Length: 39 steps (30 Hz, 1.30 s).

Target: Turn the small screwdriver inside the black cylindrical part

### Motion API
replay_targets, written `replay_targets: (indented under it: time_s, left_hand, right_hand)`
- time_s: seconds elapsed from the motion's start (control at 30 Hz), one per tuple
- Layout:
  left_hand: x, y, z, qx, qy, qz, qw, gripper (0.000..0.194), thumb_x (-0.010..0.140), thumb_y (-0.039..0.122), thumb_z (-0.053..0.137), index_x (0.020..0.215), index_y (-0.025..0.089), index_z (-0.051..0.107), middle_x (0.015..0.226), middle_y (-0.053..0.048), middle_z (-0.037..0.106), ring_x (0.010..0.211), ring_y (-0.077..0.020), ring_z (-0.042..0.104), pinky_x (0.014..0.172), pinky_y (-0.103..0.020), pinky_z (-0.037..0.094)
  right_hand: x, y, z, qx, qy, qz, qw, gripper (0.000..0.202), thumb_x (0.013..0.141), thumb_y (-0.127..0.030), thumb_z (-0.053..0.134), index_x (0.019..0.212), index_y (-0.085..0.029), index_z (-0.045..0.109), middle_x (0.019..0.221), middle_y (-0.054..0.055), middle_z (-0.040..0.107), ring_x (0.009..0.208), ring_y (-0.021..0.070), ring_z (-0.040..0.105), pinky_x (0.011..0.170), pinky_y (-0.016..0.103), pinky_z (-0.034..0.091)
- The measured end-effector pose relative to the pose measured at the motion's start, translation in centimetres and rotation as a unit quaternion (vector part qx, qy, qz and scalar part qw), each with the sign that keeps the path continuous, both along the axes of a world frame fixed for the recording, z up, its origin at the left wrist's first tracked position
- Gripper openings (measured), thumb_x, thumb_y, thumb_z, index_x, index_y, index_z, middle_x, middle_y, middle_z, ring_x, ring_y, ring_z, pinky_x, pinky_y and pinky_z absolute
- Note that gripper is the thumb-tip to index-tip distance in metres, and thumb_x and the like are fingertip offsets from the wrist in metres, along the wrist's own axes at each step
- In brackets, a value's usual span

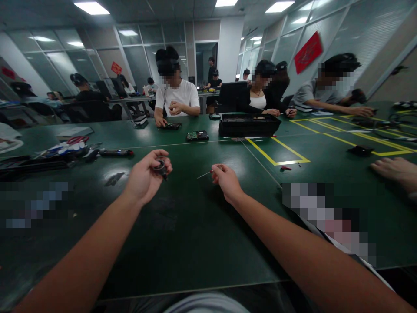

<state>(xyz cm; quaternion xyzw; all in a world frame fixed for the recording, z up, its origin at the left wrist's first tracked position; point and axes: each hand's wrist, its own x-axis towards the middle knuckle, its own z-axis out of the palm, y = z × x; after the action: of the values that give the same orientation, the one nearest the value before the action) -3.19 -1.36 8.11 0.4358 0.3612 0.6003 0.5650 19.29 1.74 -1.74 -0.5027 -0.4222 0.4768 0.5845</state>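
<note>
My left hand (148,176) is raised over the green table, its fingers curled around a small dark rounded piece (160,168) with a pointed lower end. What kind of piece it is cannot be made out. To its right, my right hand (226,180) pinches a thin metal rod (203,175). The rod's bare end points left toward the dark piece, and a gap separates the two. My fingers cover the rod's other end, so its handle, if any, is hidden.
Left on the green table (195,252) lie a dark marker-like tool (116,153) and a pile of tools (70,148). Ahead are a green circuit board (197,135) and a long black case (249,125). Co-workers sit opposite; another person's hand (395,171) rests at right.
</note>
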Motion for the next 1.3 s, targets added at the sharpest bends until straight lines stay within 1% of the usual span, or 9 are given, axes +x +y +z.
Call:
replay_targets:
  time_s: [0.1, 0.17, 0.23, 0.33, 0.53, 0.67, 0.77, 0.97, 1.3]
  left_hand:
    - [2.1, 0.5, -3.0, 0.043, 0.015, -0.034, 0.998, 0.035, 0.063, 0.016, 0.062, 0.097, 0.016, 0.059, 0.083, -0.002, 0.057, 0.079, -0.0162, 0.054, 0.077, -0.028, 0.046]
    - [3.0, 0.7, -5.2, 0.055, 0.087, -0.044, 0.994, 0.046, 0.057, 0.009, 0.066, 0.102, 0.019, 0.057, 0.089, 0.000, 0.059, 0.082, -0.0148, 0.056, 0.079, -0.027, 0.044]
    - [3.5, 1.0, -6.8, 0.060, 0.154, -0.049, 0.985, 0.044, 0.058, 0.007, 0.066, 0.100, 0.019, 0.057, 0.090, 0.001, 0.059, 0.084, -0.0146, 0.057, 0.082, -0.028, 0.044]
    - [3.4, 1.3, -8.1, 0.070, 0.208, -0.046, 0.975, 0.032, 0.070, 0.014, 0.068, 0.099, 0.019, 0.057, 0.094, -0.001, 0.062, 0.091, -0.0165, 0.060, 0.089, -0.032, 0.045]
    - [1.9, 1.6, -9.1, 0.117, 0.322, -0.038, 0.939, 0.037, 0.080, 0.027, 0.071, 0.116, 0.022, 0.065, 0.116, -0.007, 0.066, 0.108, -0.0235, 0.063, 0.100, -0.042, 0.047]
    - [1.4, 1.6, -9.4, 0.134, 0.414, -0.018, 0.900, 0.043, 0.081, 0.019, 0.070, 0.123, 0.026, 0.069, 0.128, -0.006, 0.067, 0.120, -0.0263, 0.060, 0.110, -0.049, 0.043]
    - [1.5, 1.6, -9.4, 0.127, 0.419, -0.005, 0.899, 0.046, 0.080, 0.018, 0.071, 0.125, 0.025, 0.068, 0.127, -0.007, 0.068, 0.119, -0.0273, 0.061, 0.110, -0.051, 0.043]
    - [1.8, 1.4, -9.2, 0.139, 0.413, 0.005, 0.900, 0.040, 0.081, 0.018, 0.073, 0.120, 0.025, 0.071, 0.123, -0.007, 0.070, 0.115, -0.0271, 0.063, 0.108, -0.050, 0.046]
    - [2.1, 0.9, -8.7, 0.151, 0.420, 0.015, 0.895, 0.039, 0.080, 0.016, 0.074, 0.119, 0.023, 0.072, 0.122, -0.007, 0.070, 0.115, -0.0261, 0.063, 0.109, -0.047, 0.045]
  right_hand:
    - [-0.1, 0.0, 0.1, 0.009, 0.014, 0.007, 1.000, 0.027, 0.076, -0.043, 0.068, 0.092, -0.021, 0.064, 0.070, -0.004, 0.059, 0.056, 0.0120, 0.051, 0.056, 0.029, 0.043]
    - [-0.2, -0.1, 0.3, 0.024, 0.003, 0.007, 1.000, 0.027, 0.078, -0.044, 0.065, 0.092, -0.021, 0.064, 0.071, -0.003, 0.059, 0.057, 0.0121, 0.051, 0.057, 0.029, 0.043]
    - [-0.2, -0.2, 0.4, 0.039, -0.029, 0.004, 0.999, 0.027, 0.081, -0.047, 0.063, 0.090, -0.021, 0.065, 0.070, -0.003, 0.059, 0.058, 0.0127, 0.052, 0.058, 0.029, 0.042]
    - [-0.2, -0.3, 0.5, 0.060, -0.080, 0.004, 0.995, 0.029, 0.084, -0.050, 0.063, 0.084, -0.021, 0.066, 0.070, -0.001, 0.061, 0.061, 0.0141, 0.053, 0.060, 0.030, 0.042]
    - [-0.2, -0.8, 1.4, 0.097, -0.089, -0.023, 0.991, 0.032, 0.085, -0.052, 0.065, 0.077, -0.022, 0.062, 0.071, 0.000, 0.061, 0.062, 0.0145, 0.054, 0.061, 0.030, 0.043]
    - [-0.1, -1.3, 2.5, 0.112, 0.024, -0.024, 0.993, 0.026, 0.082, -0.047, 0.065, 0.076, -0.023, 0.059, 0.067, -0.003, 0.057, 0.058, 0.0131, 0.052, 0.060, 0.030, 0.045]
    - [-0.2, -1.6, 2.9, 0.114, 0.063, -0.003, 0.991, 0.023, 0.079, -0.045, 0.067, 0.082, -0.023, 0.061, 0.071, -0.001, 0.061, 0.062, 0.0141, 0.056, 0.062, 0.031, 0.047]
    - [-0.5, -1.8, 2.6, 0.116, 0.020, 0.029, 0.993, 0.027, 0.079, -0.047, 0.068, 0.087, -0.021, 0.063, 0.078, 0.002, 0.066, 0.068, 0.0153, 0.062, 0.063, 0.030, 0.048]
    - [-0.5, -1.6, 2.3, 0.126, 0.003, 0.022, 0.992, 0.030, 0.082, -0.050, 0.070, 0.088, -0.021, 0.064, 0.078, 0.003, 0.068, 0.068, 0.0162, 0.064, 0.067, 0.032, 0.051]
